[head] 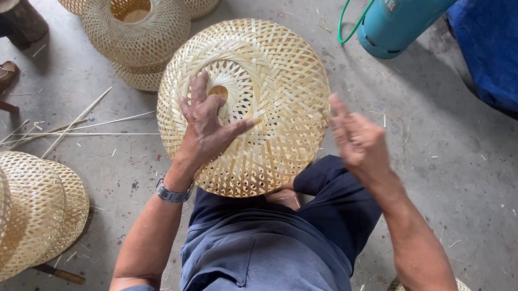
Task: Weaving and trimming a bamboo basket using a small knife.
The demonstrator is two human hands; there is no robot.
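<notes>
Floor [450, 195]: we are sitting on bare grey concrete littered with bamboo slivers.
Woven dome [256, 97]: we are propping this pale bamboo shade on our lap, its open weave and centre hole facing up.
Stacked shades [137, 24]: more are piling up beyond it (others are lying at our left).
Gas cylinder [395, 18]: lying teal, top right.
Left hand [205, 126]: its grip is spreading flat on the dome beside the hole.
Right hand [357, 137]: hovering open at the rim, holding nothing.
</notes>
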